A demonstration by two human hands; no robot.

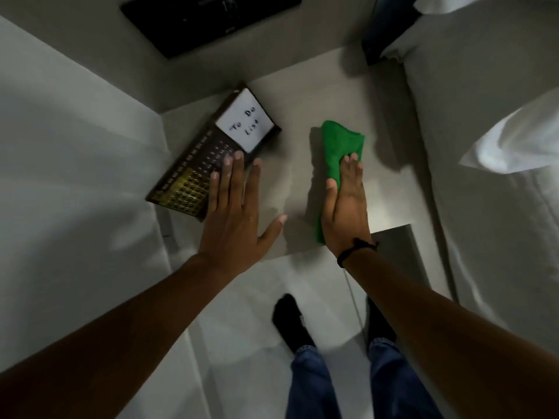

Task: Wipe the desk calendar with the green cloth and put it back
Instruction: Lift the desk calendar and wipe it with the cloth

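The left hand (236,213) lies fingers spread across the desk calendar (211,158) (flat near the desk's (317,95) left edge); the right hand (344,207), fingers together, presses the green cloth (338,146) beside it.

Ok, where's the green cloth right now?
In the head view, the green cloth lies flat on the small table, right of the desk calendar, pinned under the right hand.
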